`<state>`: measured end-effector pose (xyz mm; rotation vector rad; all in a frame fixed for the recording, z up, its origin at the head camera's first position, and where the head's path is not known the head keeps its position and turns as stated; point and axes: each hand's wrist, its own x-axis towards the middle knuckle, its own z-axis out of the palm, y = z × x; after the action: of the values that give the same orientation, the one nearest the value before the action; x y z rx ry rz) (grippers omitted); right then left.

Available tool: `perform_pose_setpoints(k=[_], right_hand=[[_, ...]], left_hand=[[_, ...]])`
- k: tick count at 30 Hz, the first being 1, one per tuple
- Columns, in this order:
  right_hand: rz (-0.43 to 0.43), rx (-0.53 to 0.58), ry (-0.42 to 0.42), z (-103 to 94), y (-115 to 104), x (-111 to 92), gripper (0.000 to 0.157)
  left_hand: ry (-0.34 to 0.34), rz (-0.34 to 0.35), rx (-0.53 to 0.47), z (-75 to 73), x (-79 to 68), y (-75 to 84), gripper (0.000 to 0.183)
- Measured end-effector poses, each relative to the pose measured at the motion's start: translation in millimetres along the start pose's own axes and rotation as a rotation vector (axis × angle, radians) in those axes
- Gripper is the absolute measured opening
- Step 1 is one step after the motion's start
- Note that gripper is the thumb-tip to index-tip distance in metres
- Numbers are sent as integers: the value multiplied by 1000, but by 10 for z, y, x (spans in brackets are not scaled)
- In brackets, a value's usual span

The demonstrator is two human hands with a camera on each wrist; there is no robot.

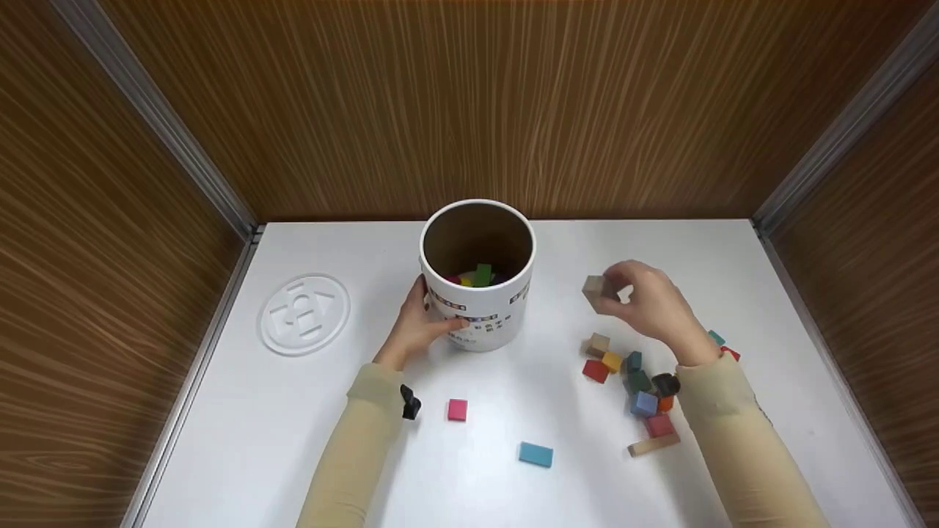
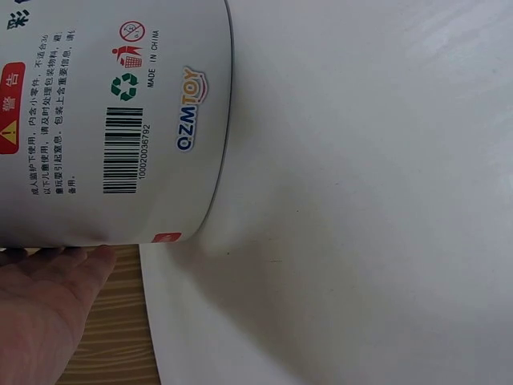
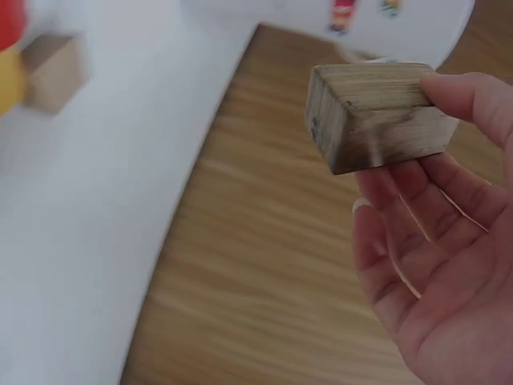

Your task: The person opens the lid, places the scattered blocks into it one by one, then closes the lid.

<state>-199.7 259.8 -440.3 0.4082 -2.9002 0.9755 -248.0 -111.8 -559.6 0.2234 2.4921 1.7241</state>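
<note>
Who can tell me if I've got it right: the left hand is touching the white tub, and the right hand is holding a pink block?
Not quite: the block in the right hand is wood-coloured, not pink, as the right wrist view shows. And yes, the left hand is touching the white tub.

the right grip pinches a wooden block, a printed white container behind it.
</note>
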Motion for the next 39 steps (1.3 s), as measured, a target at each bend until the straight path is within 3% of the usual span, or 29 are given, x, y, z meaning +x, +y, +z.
perform_pose_setpoints(k=[8,13,23,28,39], right_hand=[[-140,87,67,-32,-411,142,33],[-165,119,91,-37,-671,240,34],[-155,123,134,92,-1087,502,28],[-159,115,143,165,-1170,642,28],[-60,100,67,291,-1243,819,31]], left_hand=[[3,-15,5,-1,0,5,125],[0,-14,6,-8,-2,7,125],[3,-13,19,-14,1,-2,122],[3,0,33,-11,1,0,121],[2,-16,24,-16,-4,-4,125]])
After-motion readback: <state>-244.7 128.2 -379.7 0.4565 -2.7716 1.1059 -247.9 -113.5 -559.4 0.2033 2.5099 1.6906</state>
